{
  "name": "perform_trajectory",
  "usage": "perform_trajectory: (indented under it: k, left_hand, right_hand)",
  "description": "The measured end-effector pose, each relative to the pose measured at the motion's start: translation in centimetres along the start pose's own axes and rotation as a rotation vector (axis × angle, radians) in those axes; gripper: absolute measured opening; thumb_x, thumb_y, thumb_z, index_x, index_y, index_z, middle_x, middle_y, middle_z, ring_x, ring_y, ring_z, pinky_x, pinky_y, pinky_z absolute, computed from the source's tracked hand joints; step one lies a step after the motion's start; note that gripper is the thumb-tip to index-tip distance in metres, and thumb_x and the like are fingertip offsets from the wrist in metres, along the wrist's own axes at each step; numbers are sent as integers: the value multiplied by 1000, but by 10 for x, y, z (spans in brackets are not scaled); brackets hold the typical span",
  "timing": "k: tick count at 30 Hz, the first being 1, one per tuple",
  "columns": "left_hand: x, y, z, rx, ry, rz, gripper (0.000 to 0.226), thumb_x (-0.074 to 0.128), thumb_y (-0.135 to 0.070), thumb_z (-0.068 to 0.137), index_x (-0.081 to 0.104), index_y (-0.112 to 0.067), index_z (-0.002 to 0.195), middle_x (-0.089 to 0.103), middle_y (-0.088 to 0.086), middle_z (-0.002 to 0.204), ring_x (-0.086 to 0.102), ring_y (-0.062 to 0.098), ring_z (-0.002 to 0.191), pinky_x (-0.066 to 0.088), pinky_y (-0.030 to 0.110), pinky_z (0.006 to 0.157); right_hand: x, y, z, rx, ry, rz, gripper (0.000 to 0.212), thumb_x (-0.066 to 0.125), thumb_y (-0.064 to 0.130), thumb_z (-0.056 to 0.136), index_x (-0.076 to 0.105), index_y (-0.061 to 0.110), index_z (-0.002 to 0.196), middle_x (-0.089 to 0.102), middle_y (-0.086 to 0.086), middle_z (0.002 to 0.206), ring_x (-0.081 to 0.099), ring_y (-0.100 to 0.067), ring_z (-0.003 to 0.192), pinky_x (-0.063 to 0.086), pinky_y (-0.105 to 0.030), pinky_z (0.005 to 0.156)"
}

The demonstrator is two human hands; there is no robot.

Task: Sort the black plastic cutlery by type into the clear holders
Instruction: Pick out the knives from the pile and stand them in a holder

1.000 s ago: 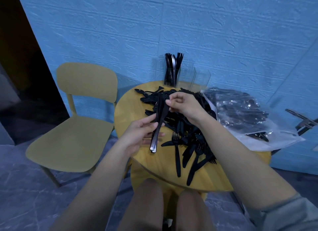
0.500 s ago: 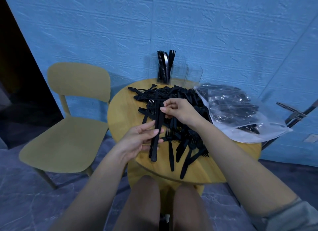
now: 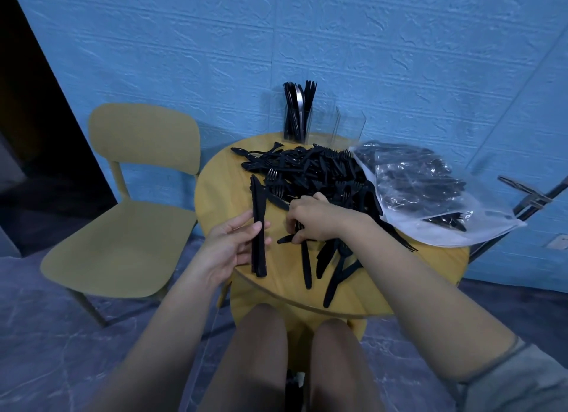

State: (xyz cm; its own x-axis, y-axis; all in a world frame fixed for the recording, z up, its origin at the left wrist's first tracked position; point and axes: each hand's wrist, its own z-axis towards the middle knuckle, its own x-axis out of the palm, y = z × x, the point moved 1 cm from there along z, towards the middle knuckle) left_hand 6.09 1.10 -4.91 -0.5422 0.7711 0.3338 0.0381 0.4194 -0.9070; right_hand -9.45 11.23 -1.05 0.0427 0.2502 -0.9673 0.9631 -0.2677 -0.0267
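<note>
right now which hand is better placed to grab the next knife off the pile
Right. The right hand already rests on the loose pile, fingers curled on a piece. The left hand is occupied gripping a bundle of knives.

A plain room, perhaps a small café corner or a home. A blue textured wall (image 3: 368, 42) backs a small round yellow counter (image 3: 221, 196). A matching yellow chair (image 3: 129, 227) stands on grey marbled floor (image 3: 46, 365).

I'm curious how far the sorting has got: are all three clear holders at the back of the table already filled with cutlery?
No, only the left holder has cutlery standing in it; the holders beside it look empty.
</note>
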Motion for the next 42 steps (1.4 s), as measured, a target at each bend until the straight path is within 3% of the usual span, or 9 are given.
perform_trajectory:
  k: [4, 7, 12, 17, 24, 29, 33, 37, 42]
  left_hand:
    - [1, 2, -1, 0, 4, 10, 52, 60, -7, 88, 45, -13, 138, 75, -1, 93, 72, 15, 74, 59, 32, 61]
    - [-1, 2, -1, -5, 9, 16, 52, 60, -8, 89, 45, -13, 138, 75, -2, 94, 72, 16, 76, 59, 32, 62]
    - [-5, 3, 1, -16, -4, 7, 54, 60, -8, 89, 44, -12, 140, 74, 1, 99, 72, 19, 80, 59, 33, 63]
    - [-4, 0, 2, -2, -10, 20, 53, 60, -7, 89, 44, -12, 139, 74, 2, 99, 72, 19, 80, 60, 34, 65]
    - [-1, -2, 5, 11, -5, 58, 53, 60, -7, 90, 43, -13, 139, 74, 1, 99, 72, 20, 82, 59, 33, 67]
    - [0, -4, 7, 14, -5, 50, 51, 60, -8, 90, 44, -14, 139, 74, 0, 98, 72, 19, 83, 58, 32, 67]
    - [4, -8, 8, 27, -1, 49, 45, 59, -10, 90, 52, -18, 134, 74, -3, 96, 72, 18, 81, 57, 30, 66]
    - [14, -12, 8, 40, 16, 52, 39, 59, -9, 90, 57, -21, 128, 75, -3, 94, 72, 17, 81, 57, 35, 72]
    - [26, -12, 4, 34, 73, 90, 41, 62, -11, 88, 58, -23, 128, 73, 6, 100, 71, 20, 83, 59, 30, 63]
  right_hand:
    - [-1, -5, 5, -36, 32, 53, 19, 60, 41, 88, 56, 24, 97, 52, 6, 96, 43, -18, 103, 28, -34, 98]
    - [-5, -7, 7, -30, -7, 157, 18, 63, 37, 87, 51, 24, 92, 49, 13, 76, 46, -11, 82, 28, -36, 101]
    - [-20, -16, 10, -2, -116, 355, 20, 64, 30, 88, 60, 22, 105, 59, 13, 83, 57, -9, 82, 34, -33, 101]
    - [-39, -25, 10, 65, -396, 627, 18, 68, 25, 86, 64, 16, 102, 58, 9, 84, 53, -7, 76, 42, -15, 71]
    - [-45, -44, 3, 149, -702, 1052, 14, 71, 14, 83, 59, 20, 79, 57, 4, 75, 55, -6, 66, 47, -16, 68]
    - [-41, -55, -14, 207, -831, 1246, 11, 66, 10, 87, 60, 16, 81, 59, 3, 74, 57, -4, 61, 51, -17, 68]
    - [-44, -53, -28, 189, -830, 1391, 7, 63, 10, 89, 62, 12, 83, 61, 2, 74, 57, -2, 59, 48, -14, 63]
    - [-46, -39, -30, 119, -668, 1484, 11, 62, 9, 89, 63, 13, 78, 66, 7, 68, 58, -4, 61, 50, -17, 65]
    - [-41, -18, -22, 110, -578, 1334, 6, 66, 8, 87, 62, 8, 82, 64, 1, 66, 60, -3, 57, 52, -17, 63]
